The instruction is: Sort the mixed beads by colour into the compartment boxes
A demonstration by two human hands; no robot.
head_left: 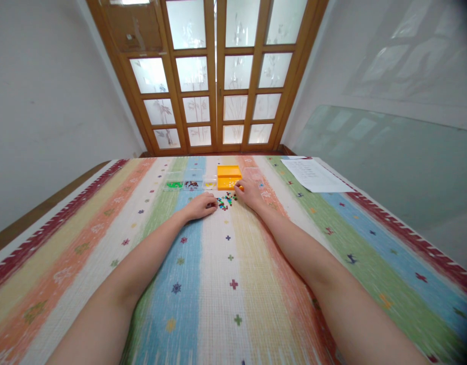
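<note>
A loose pile of tiny multicoloured pieces (pixel 226 201), mostly blue, green and dark red, lies on the striped tablecloth. My left hand (pixel 201 206) rests at the pile's left edge with its fingers curled in; anything between the fingertips is too small to make out. Just behind the pile is an open yellow box (pixel 229 172) with some small pale pieces in its front part. At that box's front right corner, my right hand (pixel 249 192) has its thumb and fingers pinched together. What it may hold there cannot be seen.
Left of the yellow box stand clear plastic boxes with green pieces (pixel 174 185), dark brownish pieces (pixel 191 184) and yellow pieces (pixel 209 185). Another clear box (pixel 255 174) is partly behind my right hand. A printed paper sheet (pixel 313 175) lies at the right. Wooden glazed doors (pixel 217 101) rise beyond the table.
</note>
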